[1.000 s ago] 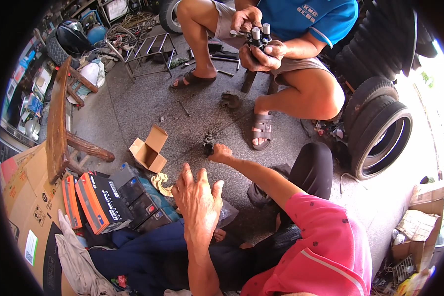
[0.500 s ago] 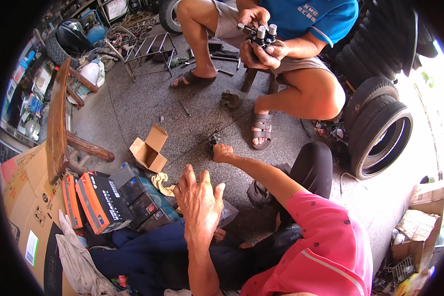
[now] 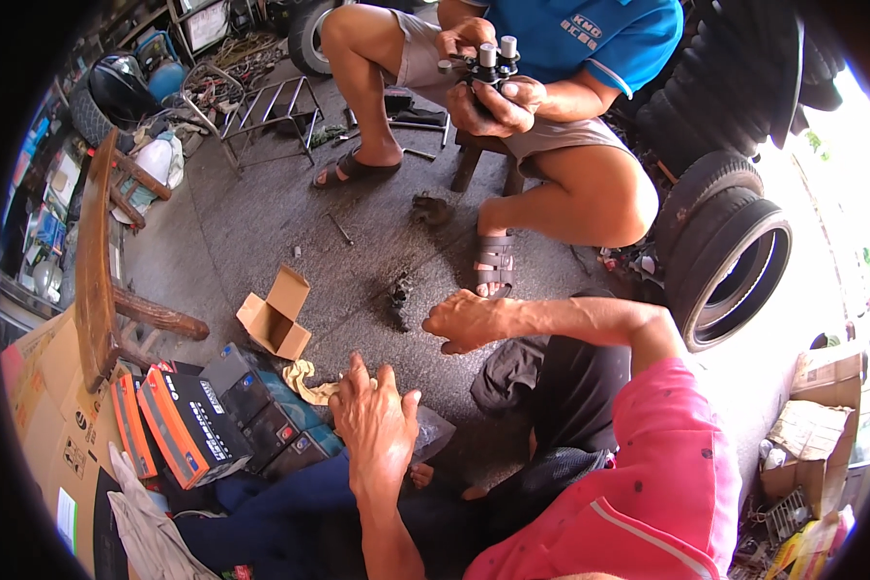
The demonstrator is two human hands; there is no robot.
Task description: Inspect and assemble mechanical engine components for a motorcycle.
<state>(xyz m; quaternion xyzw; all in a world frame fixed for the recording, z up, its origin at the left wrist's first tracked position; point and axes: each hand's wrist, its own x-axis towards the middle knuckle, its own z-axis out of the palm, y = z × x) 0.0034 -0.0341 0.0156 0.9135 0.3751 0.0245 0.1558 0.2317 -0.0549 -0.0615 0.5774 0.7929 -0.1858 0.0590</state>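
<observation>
My left hand [image 3: 375, 420] is raised over my lap, fingers spread, with nothing in it. Out over the floor, my right hand [image 3: 469, 321] is loosely open, its thumb apart from the fingers. Just left of it lies a small dark metal part [image 3: 399, 300], apart from the hand; its exact kind is unclear. Nearest my left hand are a crumpled yellowish cloth [image 3: 309, 383] and a clear plastic bag [image 3: 433, 435]. Across from me, a seated person in a blue shirt holds a black metal part with silvery cylinders [image 3: 488, 60] in both hands.
An open cardboard box [image 3: 275, 314] stands on the floor before several battery-like boxes [image 3: 198, 425]. A wooden bench [image 3: 95, 261] is at left. Another dark metal piece [image 3: 432, 209] and a thin rod [image 3: 339, 229] lie ahead. Tyres [image 3: 735, 275] stack at right.
My right hand has let go of the dark metal part, leaving it on the floor, and drawn back to the right. My left hand stays raised and open. The view has shifted slightly.
</observation>
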